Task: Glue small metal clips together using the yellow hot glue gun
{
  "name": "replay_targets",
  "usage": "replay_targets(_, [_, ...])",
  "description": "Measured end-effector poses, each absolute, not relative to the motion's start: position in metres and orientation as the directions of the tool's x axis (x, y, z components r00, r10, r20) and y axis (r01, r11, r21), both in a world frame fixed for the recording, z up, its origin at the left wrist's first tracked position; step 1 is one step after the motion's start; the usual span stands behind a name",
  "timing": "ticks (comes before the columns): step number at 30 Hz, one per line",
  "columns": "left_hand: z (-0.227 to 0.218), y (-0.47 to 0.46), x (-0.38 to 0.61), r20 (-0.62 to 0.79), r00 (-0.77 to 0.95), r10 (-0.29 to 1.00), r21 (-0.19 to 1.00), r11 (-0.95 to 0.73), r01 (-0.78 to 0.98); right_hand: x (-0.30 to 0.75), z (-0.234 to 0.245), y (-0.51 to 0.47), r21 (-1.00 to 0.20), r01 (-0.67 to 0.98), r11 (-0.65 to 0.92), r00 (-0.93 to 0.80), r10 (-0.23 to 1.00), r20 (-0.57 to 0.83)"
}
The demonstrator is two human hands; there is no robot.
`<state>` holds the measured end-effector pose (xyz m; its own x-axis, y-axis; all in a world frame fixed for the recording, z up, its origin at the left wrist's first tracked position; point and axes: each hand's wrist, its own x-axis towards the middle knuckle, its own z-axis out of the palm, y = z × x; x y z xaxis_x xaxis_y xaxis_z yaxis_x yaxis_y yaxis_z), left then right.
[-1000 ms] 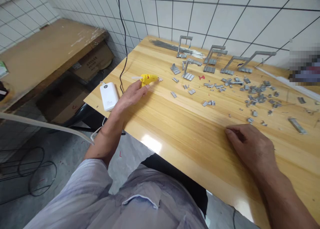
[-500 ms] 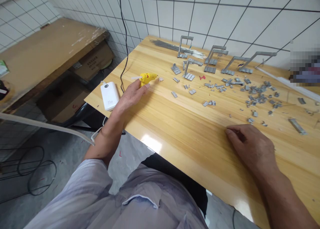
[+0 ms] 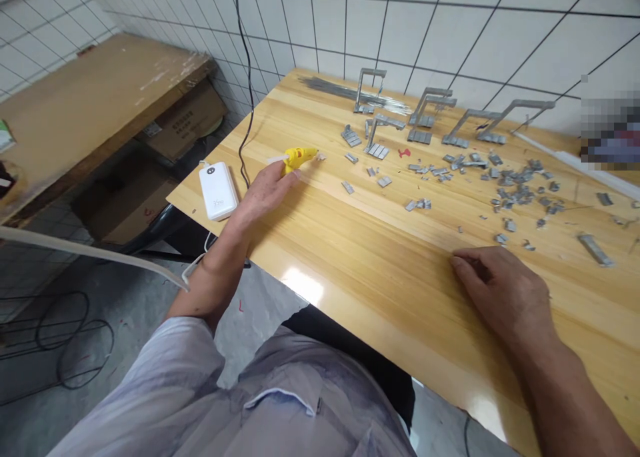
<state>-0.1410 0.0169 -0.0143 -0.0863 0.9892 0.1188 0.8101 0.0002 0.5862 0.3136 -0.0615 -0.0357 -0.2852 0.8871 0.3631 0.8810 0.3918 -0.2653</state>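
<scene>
At the left part of the wooden table, my left hand (image 3: 270,189) is wrapped round a yellow hot glue gun (image 3: 299,158). Its nozzle points right, near a small pale blob (image 3: 321,156) on the tabletop, and a whitish glue stick shows at its rear. My right hand (image 3: 505,296) rests on the table at the right, fingers curled in loosely and thumb against them; nothing shows in it. Beyond it lies a scattered heap of small grey pieces (image 3: 520,196). Several grey angled frames with slatted bases (image 3: 379,150) stand towards the wall.
A white power bank (image 3: 219,190) with a cable lies at the table's left corner. A black cord (image 3: 249,97) hangs down by the left edge. Thin metal rods (image 3: 345,92) lie at the back. A brown bench (image 3: 105,90) with cardboard boxes (image 3: 187,120) beneath stands left.
The glue gun and my left hand have shifted very slightly to the right. My right hand keeps its place, and the grey pieces lie as before.
</scene>
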Motion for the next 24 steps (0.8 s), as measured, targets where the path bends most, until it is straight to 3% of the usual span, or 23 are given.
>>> replay_targets(24, [-0.0096,0.0099,-0.1328,0.146,-0.047,0.988,0.519,-0.036,0.854,0.3125,-0.0345,-0.0619,-0.323,0.891,0.319,-0.226,0.928,0.296])
